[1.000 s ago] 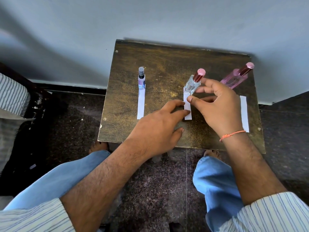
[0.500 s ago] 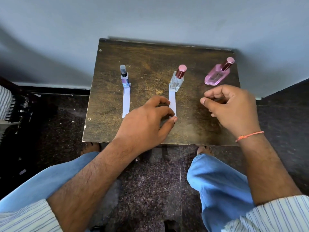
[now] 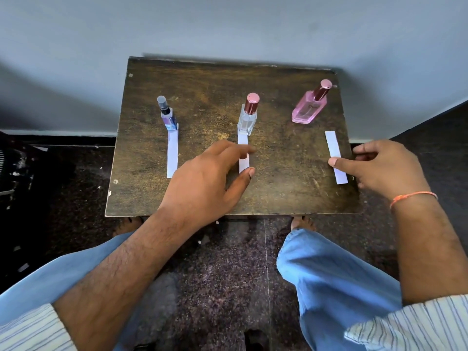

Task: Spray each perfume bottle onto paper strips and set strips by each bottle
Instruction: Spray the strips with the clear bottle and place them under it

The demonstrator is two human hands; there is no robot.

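On the left of the wooden table we see a slim spray bottle with a clear cap and bluish-purple contents, standing upright. A white paper strip runs from its base toward us, its far end curled up against the bottle.

Moving along, our left hand is over the table's middle, fingers loosely curved. Its forefinger crosses the middle paper strip and its thumb tip sits at the strip's near end; whether it actually pinches the paper we cannot tell. That strip leads up to the square clear glass bottle with a metallic pink cap, upright, its liquid colourless; the strip's far end touches its base.

Further right stands the pink perfume bottle, pink liquid inside and a dark rosy cap. There is a small mark on its front, too blurred to read. The third paper strip lies flat near it, not touching, angled slightly.

Our right hand, an orange thread on its wrist, reaches in from the table's right edge, fingers curled, thumb tip pressed on that strip's middle.
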